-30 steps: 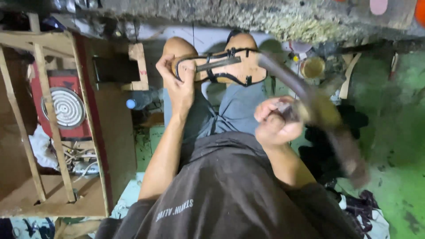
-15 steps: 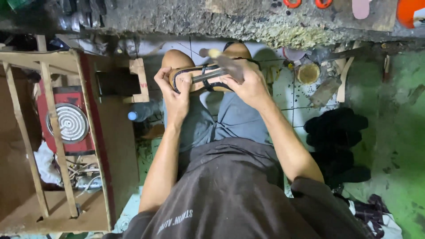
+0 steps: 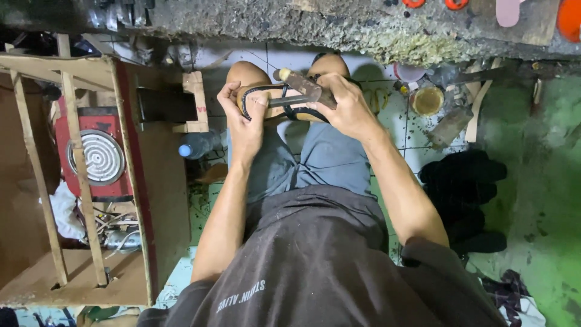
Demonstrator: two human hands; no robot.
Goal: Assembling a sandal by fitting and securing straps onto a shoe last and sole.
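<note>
A tan sandal with black straps rests across my knees. My left hand grips its left end, fingers curled over the sole edge. My right hand is closed around a hammer with a worn metal head, held low over the sandal's straps and touching or nearly touching them. I sit in grey shorts and a dark shirt, both forearms reaching forward.
A red machine with a round metal disc sits in a wooden frame at left. A blue-capped bottle lies by my left knee. A small tin and black shoe pieces lie at right. A rough concrete ledge runs ahead.
My right hand swung the hammer from out at the right side down onto the sandal and now holds it there. The left hand kept its grip on the sandal.
</note>
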